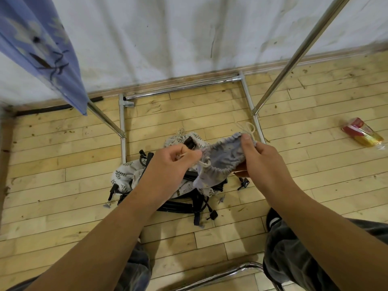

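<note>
A grey-blue drawstring cloth bag [220, 159] with a gathered rim is held up between both hands above the floor. My left hand [168, 164] pinches the rim and a cream cord at the bag's left end. My right hand [260, 158] pinches the rim at the right end, where a looped cream drawstring [248, 128] sticks up. Below lies a heap of leaf-printed pale cloth [123, 177] mixed with black straps and hangers [180, 205].
A chrome clothes-rack frame [184, 86] stands on the wooden floor against a stained white wall, its uprights rising at left and right. A blue floral garment [42, 47] hangs at upper left. A red and gold packet [363, 132] lies at right. Another chrome bar [231, 269] crosses by my legs.
</note>
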Demonstrator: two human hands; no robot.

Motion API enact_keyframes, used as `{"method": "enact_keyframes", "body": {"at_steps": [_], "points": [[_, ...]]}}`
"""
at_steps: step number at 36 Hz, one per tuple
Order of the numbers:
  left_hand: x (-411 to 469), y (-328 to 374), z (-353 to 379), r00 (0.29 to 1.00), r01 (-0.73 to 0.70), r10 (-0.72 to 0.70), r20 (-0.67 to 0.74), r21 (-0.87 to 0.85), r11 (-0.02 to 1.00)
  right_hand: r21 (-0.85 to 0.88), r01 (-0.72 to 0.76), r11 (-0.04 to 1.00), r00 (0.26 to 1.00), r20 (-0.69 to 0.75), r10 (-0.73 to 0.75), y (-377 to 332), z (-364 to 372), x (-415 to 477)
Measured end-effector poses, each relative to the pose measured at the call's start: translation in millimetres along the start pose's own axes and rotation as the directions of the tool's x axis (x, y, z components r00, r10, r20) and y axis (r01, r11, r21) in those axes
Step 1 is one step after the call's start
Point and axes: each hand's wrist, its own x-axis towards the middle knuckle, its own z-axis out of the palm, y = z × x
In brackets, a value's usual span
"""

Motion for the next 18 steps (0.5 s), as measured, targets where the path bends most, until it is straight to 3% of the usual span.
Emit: {"method": "enact_keyframes", "body": {"at_steps": [2,6,8,12,14,18], "points": [[3,-1,1,0.999,0.037,-0.038,-0.019,-0.041,0.998,0.006,0.0,1.0,1.0,-0.019,0.0,0,0,0],[11,-7,0,0.954,0.257,-0.292,-0.073,-0.305,0.917,-0.003,0.005,1.0,0.999,-0.043,-0.006,0,-1,1],[15,-13,-2,0.926,0.326,-0.369,-0.083,-0.32,0.89,-0.013,0.015,1.0,0.999,-0.043,-0.015,0,-1,1],[17,-26,-3,0.941,0.311,-0.295,-0.169,0.082,0.947,-0.02,0.035,0.999,0.998,-0.05,-0.036,0,-1,1],[17,-32,-4,0.958,0.281,-0.254,-0.137,0.247,0.927,-0.013,0.042,0.999,0.998,-0.053,-0.042,-1,-1,0],[17,-39,-2,0.95,0.291,-0.313,-0.015,0.409,0.865,-0.037,0.076,0.996,0.995,-0.057,-0.078,-3,0,-2]]}}
